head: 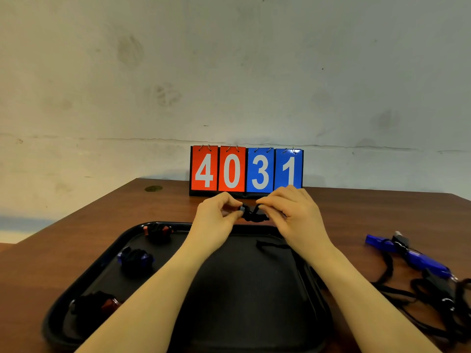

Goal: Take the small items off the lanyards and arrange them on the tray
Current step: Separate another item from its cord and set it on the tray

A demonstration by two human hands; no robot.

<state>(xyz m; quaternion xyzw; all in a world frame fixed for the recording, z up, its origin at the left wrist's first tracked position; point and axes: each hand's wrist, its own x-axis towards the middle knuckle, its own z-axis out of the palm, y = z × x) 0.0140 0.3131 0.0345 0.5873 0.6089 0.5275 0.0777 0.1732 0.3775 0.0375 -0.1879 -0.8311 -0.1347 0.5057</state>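
Observation:
A black tray (254,314) lies on the brown table in front of me. Above its far edge my left hand (216,216) pinches a small dark item with a silver end (241,209), and my right hand (290,212) grips the black lanyard cord (254,215) attached to it. The cord's tail (270,245) hangs onto the tray. Down the tray's left side lie three bundles: a red one (158,231), a blue one (135,258) and a red one (95,305), each wrapped in black cord.
On the table to the right lie blue items (420,261) tangled in black lanyards (433,296). A flip scoreboard reading 4031 (246,171) stands at the table's far edge against the wall. A round grommet (153,188) sits at the back left.

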